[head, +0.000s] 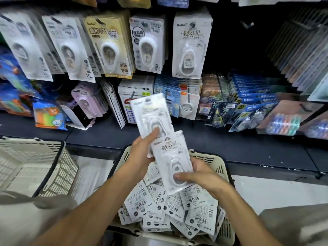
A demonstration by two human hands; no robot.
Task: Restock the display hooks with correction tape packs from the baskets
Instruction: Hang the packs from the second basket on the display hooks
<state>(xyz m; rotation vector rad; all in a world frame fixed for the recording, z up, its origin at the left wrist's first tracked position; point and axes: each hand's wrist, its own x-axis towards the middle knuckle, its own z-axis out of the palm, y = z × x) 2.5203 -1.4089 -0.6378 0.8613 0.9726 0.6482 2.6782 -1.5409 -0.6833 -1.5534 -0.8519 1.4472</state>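
Observation:
My left hand (142, 153) grips a white correction tape pack (150, 112), thumb on its blister, raised toward the shelf. My right hand (200, 176) holds a second white pack (170, 153) just below it, thumb pressed on the blister. Both hover over a beige basket (218, 166) heaped with several more of the same packs (170, 208). On the display above, matching white packs hang from a hook (191, 45). To the right of them a bare hook (247, 24) sticks out of the dark panel.
Other correction tape packs (110, 48) hang along the top row, and mixed stationery fills the lower row (248, 107). A second beige basket (32, 166) stands at the left. A dark shelf ledge (106, 134) runs in front of the baskets.

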